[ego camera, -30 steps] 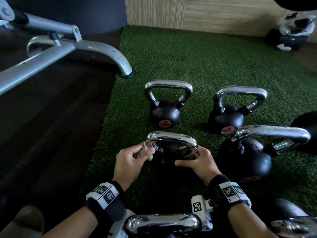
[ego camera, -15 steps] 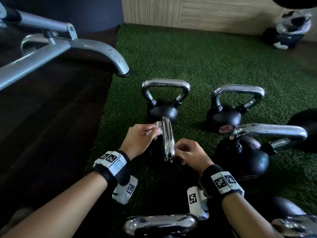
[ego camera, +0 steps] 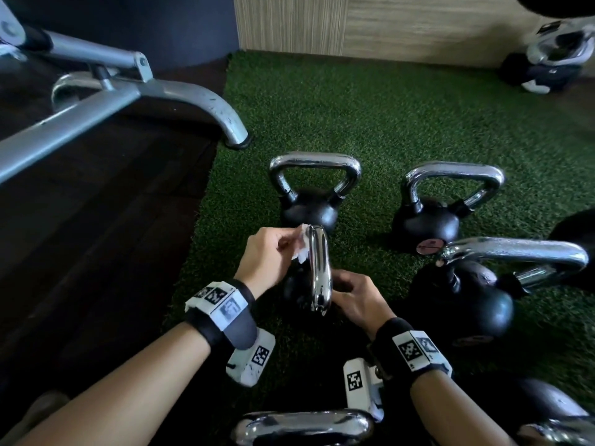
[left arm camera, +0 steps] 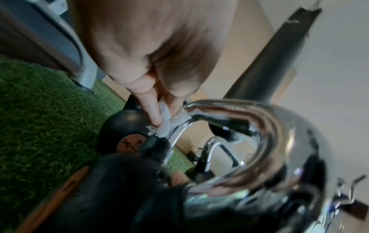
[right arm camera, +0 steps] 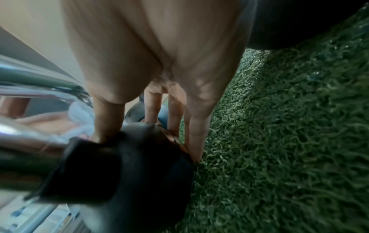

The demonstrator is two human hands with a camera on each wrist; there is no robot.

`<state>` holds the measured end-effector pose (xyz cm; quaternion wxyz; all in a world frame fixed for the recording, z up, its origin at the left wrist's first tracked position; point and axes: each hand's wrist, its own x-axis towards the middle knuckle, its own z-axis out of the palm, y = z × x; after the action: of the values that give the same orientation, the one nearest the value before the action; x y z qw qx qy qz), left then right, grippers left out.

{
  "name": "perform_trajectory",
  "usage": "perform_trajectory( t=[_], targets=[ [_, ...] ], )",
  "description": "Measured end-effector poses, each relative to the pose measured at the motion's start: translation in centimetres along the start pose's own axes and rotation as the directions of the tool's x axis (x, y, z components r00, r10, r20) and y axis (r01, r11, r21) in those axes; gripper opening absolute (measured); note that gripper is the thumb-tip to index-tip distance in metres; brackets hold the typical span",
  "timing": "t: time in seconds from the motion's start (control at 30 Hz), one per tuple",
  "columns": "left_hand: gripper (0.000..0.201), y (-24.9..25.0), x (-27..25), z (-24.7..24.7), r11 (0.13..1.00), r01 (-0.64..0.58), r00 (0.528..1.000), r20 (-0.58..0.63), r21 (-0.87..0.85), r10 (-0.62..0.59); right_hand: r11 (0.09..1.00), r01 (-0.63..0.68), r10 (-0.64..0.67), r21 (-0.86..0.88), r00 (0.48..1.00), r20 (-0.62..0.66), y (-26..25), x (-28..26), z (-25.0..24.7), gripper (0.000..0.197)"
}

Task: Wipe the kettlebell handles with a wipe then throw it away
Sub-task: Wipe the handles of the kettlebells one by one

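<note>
Nearest the camera, a chrome handle [ego camera: 306, 426] of another kettlebell lay just short of the worked kettlebell [ego camera: 297, 289], which stood on the green turf [ego camera: 418, 123] between the two wrists. Its chrome handle [ego camera: 318, 272] ran lengthwise away from the person, edge-on in the head view. The right hand [ego camera: 357, 297] sat on the near right side of that kettlebell, fingers spread down against the black ball to steady it — pressing, not wrapped. The left hand [ego camera: 269, 257] was on the handle's left, thumb and fingers pinching the white wipe [ego camera: 301, 249] against the far end of the bar. So the unwiped length likely lay toward the person, along the bar's axis, and the left hand was the one placed for it. Beyond stood two more kettlebells [ego camera: 310, 194] and, left of them, a grey bench leg [ego camera: 206, 104]. No bin or other container was in view.
</note>
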<state>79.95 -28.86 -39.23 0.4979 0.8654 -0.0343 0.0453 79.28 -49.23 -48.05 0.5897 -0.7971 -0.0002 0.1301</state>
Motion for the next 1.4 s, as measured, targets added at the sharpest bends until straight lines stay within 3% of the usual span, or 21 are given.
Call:
perform_trajectory(
  t=[0.1, 0.2, 0.3, 0.37, 0.47, 0.57, 0.63, 0.7, 0.87, 1.03, 1.17, 1.23, 1.33, 1.4],
  targets=[
    [0.021, 0.5, -0.2, -0.2, 0.998, 0.015, 1.000, -0.017, -0.055, -0.016, 1.000, 0.022, -0.022, -0.010, 1.000, -0.004, -0.2, -0.2, 0.1, 0.065],
    [0.028, 0.9, -2.0, -0.1, 0.948, 0.058, 0.998, 0.025, -0.312, -0.053, 1.000, 0.020, -0.020, -0.010, 1.000, -0.012, -0.1, -0.4, 0.1, 0.062],
    [0.028, 1.5, -2.2, -0.6, 0.943, 0.041, 0.998, 0.061, -0.331, -0.022, 1.000, 0.022, -0.022, -0.002, 1.000, -0.018, -0.1, -0.7, 0.0, 0.046],
    [0.032, 1.9, -1.5, -1.4, 0.917, 0.070, 0.993, 0.111, -0.393, -0.028, 0.999, 0.027, -0.028, -0.020, 1.000, -0.013, -0.4, -0.7, 0.1, 0.054],
    [0.033, 2.0, -1.5, -2.1, 0.889, 0.101, 0.991, 0.125, -0.448, -0.050, 0.996, 0.032, -0.032, -0.089, 0.999, 0.003, -0.8, -0.5, 0.2, 0.082],
    [0.030, 1.7, -3.3, -2.3, 0.856, 0.217, 0.960, 0.259, -0.469, -0.102, 0.993, 0.023, -0.023, -0.113, 1.000, 0.003, -0.8, -0.5, -0.1, 0.071],
    [0.027, 1.5, -4.1, -2.5, 0.857, 0.251, 0.925, 0.373, -0.451, -0.074, 0.988, 0.023, -0.024, -0.154, 1.000, -0.002, -0.8, -0.5, -0.4, 0.051],
    [0.025, 1.1, -4.2, -2.8, 0.883, 0.197, 0.923, 0.384, -0.426, -0.021, 0.985, 0.033, -0.033, -0.168, 0.999, 0.002, -0.9, -0.5, -0.6, 0.044],
    [0.020, -0.1, -5.1, -2.9, 0.932, 0.067, 0.922, 0.379, -0.355, 0.078, 0.986, 0.041, -0.041, -0.163, 0.999, 0.004, -1.5, -0.6, -0.2, 0.080],
    [0.015, 0.0, -6.2, -2.8, 0.953, -0.078, 0.944, 0.285, -0.294, 0.166, 0.984, 0.033, -0.034, -0.173, 0.999, 0.000, -1.5, -0.6, -0.3, 0.084],
    [0.016, -1.6, -6.9, -1.9, 0.980, -0.164, 0.956, 0.226, -0.116, 0.187, 0.985, 0.011, -0.013, -0.170, 1.000, -0.013, -1.9, -0.9, -0.3, 0.084],
    [0.024, -2.1, -7.2, -1.5, 0.985, -0.161, 0.969, 0.182, -0.055, 0.169, 0.983, 0.004, -0.007, -0.184, 1.000, -0.016, -2.0, -0.9, -0.1, 0.076],
    [0.021, -2.2, -7.1, -1.8, 0.987, -0.158, 0.969, 0.192, -0.006, 0.156, 0.959, -0.001, 0.010, -0.284, 0.999, 0.030, -3.3, -1.0, -0.6, 0.042],
    [0.022, -2.3, -6.6, -2.6, 0.989, -0.143, 0.968, 0.212, 0.040, 0.132, 0.920, 0.011, 0.005, -0.391, 0.999, 0.040, -4.9, -0.8, -1.4, 0.030]
  ],
)
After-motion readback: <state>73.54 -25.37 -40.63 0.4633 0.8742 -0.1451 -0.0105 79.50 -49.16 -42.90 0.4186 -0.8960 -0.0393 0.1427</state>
